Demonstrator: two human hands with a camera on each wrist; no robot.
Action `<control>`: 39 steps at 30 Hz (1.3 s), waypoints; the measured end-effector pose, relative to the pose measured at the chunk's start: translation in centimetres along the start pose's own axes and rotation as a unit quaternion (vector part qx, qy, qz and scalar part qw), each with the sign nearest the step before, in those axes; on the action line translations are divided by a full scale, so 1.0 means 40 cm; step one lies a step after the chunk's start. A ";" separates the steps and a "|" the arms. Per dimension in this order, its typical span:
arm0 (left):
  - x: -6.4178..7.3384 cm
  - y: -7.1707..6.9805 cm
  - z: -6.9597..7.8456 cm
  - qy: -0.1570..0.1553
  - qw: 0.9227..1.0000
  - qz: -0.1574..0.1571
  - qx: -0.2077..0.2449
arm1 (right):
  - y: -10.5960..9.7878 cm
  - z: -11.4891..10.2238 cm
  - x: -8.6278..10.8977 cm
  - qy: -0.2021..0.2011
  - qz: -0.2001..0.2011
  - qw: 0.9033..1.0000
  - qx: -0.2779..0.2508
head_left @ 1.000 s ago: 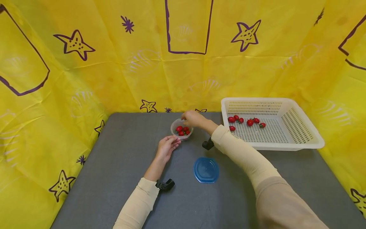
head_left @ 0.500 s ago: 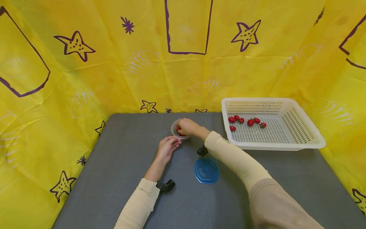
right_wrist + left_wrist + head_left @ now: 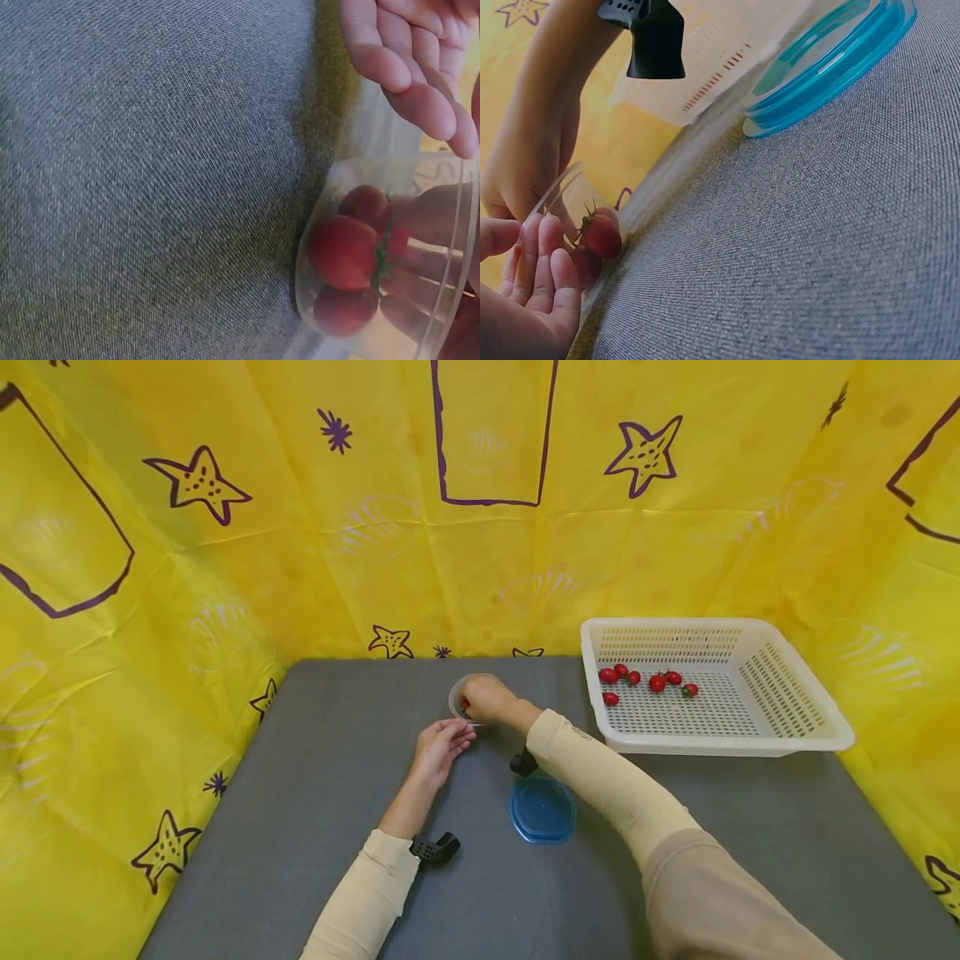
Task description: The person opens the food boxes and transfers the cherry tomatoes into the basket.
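Observation:
A small clear plastic container (image 3: 349,174) holds several red cherry tomatoes (image 3: 341,251), some with green stems. My left hand (image 3: 442,747) pinches its near rim between thumb and fingers. From the right, my right hand (image 3: 491,700) reaches down inside the container. Through the clear wall in the right wrist view, its fingers (image 3: 409,319) show against the tomatoes, with one red tomato (image 3: 397,238) between thumb and fingers. In the head view the back of that hand covers most of the contents.
Right of the container stands a white perforated basket (image 3: 720,745) with several cherry tomatoes (image 3: 657,682) at its left side. A blue lid (image 3: 543,811) lies on the grey table (image 3: 322,760) below my right forearm. Yellow patterned cloth (image 3: 300,543) hangs around the table.
My right hand has moved from the container's far right rim down into it, covering the tomatoes seen there earlier. The left hand stays at the near rim.

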State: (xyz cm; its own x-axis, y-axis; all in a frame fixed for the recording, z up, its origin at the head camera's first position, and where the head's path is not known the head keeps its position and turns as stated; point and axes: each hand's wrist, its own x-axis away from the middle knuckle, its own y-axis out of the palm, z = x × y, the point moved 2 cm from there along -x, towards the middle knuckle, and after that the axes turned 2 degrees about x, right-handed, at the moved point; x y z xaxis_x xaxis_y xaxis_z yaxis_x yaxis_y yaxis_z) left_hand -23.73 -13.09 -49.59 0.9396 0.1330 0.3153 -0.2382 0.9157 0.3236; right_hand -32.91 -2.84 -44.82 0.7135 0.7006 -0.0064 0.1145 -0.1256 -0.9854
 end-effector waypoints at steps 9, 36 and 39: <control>-0.001 -0.001 -0.002 0.003 1.000 0.000 0.005 | 0.018 -0.002 -0.012 0.049 0.002 0.999 -0.013; -0.006 0.002 0.001 -0.001 1.000 -0.003 -0.001 | -0.044 0.028 0.005 0.036 0.021 0.997 -0.064; -0.006 0.002 0.002 0.001 1.000 -0.004 -0.002 | -0.070 0.037 0.012 0.041 0.017 0.997 -0.069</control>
State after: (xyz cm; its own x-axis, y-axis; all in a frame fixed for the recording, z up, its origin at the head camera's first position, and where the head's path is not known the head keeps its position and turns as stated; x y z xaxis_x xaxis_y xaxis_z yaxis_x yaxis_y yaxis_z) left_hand -24.01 -13.07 -49.56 0.9418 0.1266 0.3115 -0.2301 0.9181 0.3226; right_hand -33.93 -1.11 -42.32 0.7722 0.6350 -0.0190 0.1801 -0.2475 -0.9520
